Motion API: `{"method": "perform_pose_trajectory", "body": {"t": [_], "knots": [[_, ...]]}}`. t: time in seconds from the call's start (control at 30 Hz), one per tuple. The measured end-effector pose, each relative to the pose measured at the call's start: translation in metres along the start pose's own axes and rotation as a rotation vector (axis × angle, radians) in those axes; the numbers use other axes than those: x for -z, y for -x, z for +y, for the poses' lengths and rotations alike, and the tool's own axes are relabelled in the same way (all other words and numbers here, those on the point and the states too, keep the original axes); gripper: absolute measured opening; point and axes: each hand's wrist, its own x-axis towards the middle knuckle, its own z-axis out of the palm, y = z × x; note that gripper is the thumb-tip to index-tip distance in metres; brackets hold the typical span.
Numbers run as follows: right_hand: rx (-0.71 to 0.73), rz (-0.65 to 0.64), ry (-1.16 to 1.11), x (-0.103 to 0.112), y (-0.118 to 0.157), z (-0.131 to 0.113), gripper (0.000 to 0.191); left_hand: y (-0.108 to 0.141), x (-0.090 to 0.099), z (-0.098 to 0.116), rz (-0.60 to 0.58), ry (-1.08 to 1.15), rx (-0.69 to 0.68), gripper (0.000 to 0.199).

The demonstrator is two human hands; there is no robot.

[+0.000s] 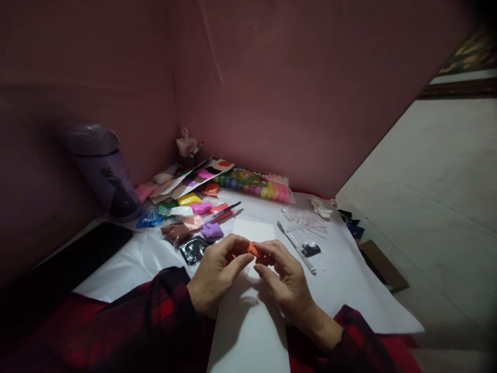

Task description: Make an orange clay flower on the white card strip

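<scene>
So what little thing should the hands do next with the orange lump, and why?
Maybe gently squeeze and turn the orange lump. The left hand and right hand both have fingers on it, held up above the white strip, and it looks a bit uneven, though it's small in the picture.

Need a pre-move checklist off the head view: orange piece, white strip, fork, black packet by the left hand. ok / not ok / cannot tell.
1. Orange piece held at the fingertips: ok, between the left hand and right hand.
2. White strip below the hands: ok, it runs under them.
3. Strip free of shadow: not ok, the hands' shadows fall across it.
4. Fork clear of the right hand: ok, lies apart, beyond it to the right.
5. Black packet clear of the left hand: cannot tell, the hand's edge meets it in this view.
</scene>
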Motion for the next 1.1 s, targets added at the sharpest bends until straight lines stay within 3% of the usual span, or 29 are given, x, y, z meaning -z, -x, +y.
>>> {"method": "perform_pose_trajectory", "body": {"t": [0.13,0.3,0.5,0.63,0.7,0.83,0.9,1.03,1.1], "knots": [[-0.018,-0.090,-0.089,0.000,0.003,-0.003,0.037,-0.002,0.003,-0.003,0.044,-0.149,-0.141,0.011],[-0.124,0.018,-0.250,-0.001,0.003,-0.006,0.023,-0.003,0.006,-0.006,0.175,-0.121,-0.191,0.012],[-0.152,-0.039,-0.301,0.001,-0.001,-0.010,0.015,-0.004,0.006,-0.004,0.054,-0.155,-0.378,0.010],[-0.315,0.054,-0.530,0.002,-0.002,-0.010,0.017,-0.006,0.007,-0.003,0.182,0.008,-0.168,0.012],[-0.391,0.089,-0.613,0.002,-0.004,-0.011,0.016,-0.006,0.007,-0.002,0.192,0.063,-0.097,0.013],[-0.473,0.052,-0.690,0.001,-0.004,-0.013,0.017,-0.005,0.005,-0.001,0.080,0.023,-0.218,0.013],[-0.503,0.035,-0.714,0.001,-0.004,-0.013,0.018,-0.005,0.004,0.000,0.053,0.044,-0.204,0.013],[-0.558,0.035,-0.791,0.002,-0.005,-0.012,0.021,-0.007,0.005,0.002,0.187,0.218,0.048,0.018],[-0.586,0.049,-0.813,0.002,-0.005,-0.012,0.021,-0.009,0.005,0.002,0.173,0.289,0.119,0.023]]}}
